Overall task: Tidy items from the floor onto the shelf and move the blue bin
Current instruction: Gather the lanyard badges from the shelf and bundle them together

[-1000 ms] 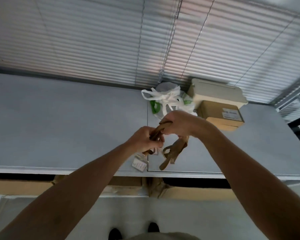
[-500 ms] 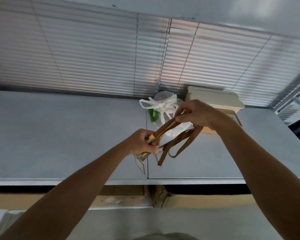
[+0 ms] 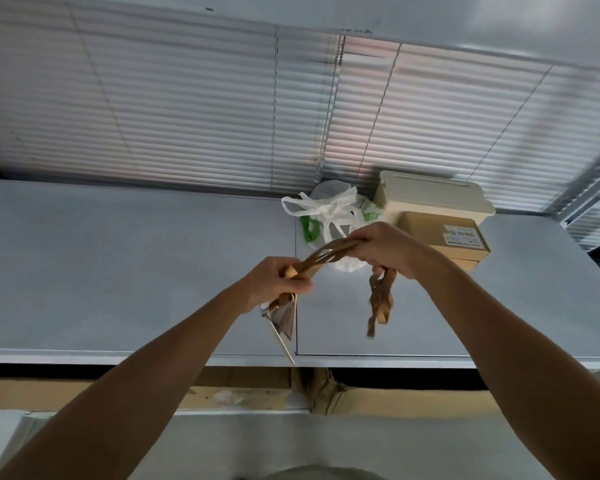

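Observation:
Both hands hold a bundle of tan lanyard straps [image 3: 328, 255] over the grey shelf top [image 3: 118, 271]. My left hand [image 3: 274, 284] grips the end with the metal clip and card tags [image 3: 284, 320], which hang below it. My right hand [image 3: 385, 249] grips the straps further along, pulled to the right. A loose looped tail [image 3: 378, 303] dangles under my right hand. The blue bin is not in view.
A white and green plastic bag [image 3: 329, 216] sits at the back of the shelf, beside a cream lidded box [image 3: 433, 199] and a cardboard box [image 3: 447, 237]. Closed blinds [image 3: 222, 109] hang behind. Flattened cardboard [image 3: 243, 393] lies on the level below.
My hands have drawn apart, stretching the straps between them. The loose tail now hangs under my right hand instead of between the hands. The view has tilted slightly.

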Tool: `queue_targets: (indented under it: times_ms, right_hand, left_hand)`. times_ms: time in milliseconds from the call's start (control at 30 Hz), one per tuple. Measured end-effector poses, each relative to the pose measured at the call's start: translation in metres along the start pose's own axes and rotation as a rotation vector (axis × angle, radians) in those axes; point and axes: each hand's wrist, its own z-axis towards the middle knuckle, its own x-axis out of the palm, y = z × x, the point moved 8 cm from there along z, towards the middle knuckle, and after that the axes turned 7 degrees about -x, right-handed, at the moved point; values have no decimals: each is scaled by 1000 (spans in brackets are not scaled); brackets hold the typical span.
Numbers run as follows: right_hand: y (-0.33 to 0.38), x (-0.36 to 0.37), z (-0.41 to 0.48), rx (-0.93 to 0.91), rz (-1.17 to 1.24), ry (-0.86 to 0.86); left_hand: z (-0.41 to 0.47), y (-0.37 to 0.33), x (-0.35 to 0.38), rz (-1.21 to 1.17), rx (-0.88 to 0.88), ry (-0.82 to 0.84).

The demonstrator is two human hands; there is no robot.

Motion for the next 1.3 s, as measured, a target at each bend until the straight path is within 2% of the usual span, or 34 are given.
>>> queue_targets:
  times_ms: [67,133,300,433,533,633,767,933,1067,1133,1300]
  right_hand:
    - [11,-2,-6,10,221,93]
    - [21,-6,-7,0,297,117]
    - [3,-20,4,127,467,-29]
    - [-17,-24,7,191,538,-118]
    - [-30,-28,8,223,545,-153]
    - [-37,-26,6,207,573,-113]
    - [-25,-24,3,78,622,-82]
    - [2,-41,1,-140,583,-186]
    - [-1,-34,2,-119,776,-128]
    - [-3,-30,5,-115,718,-127]
    - [3,-22,8,-127,329,-124]
  left_hand:
    - [-1,10,6,114,-68,31]
    - [-4,12,12,102,-92,97]
    - [-14,5,31,-228,-19,435]
    - [-14,12,42,-341,-74,488]
    - [-16,16,44,-271,-86,393]
    - [-14,17,42,-281,-82,316]
    - [-16,10,45,-308,-59,292]
    - [-16,7,44,-418,-16,239]
    - [-18,7,43,-550,-8,197]
    - [-17,8,43,-570,1,189]
    - [-15,11,32,-469,20,103]
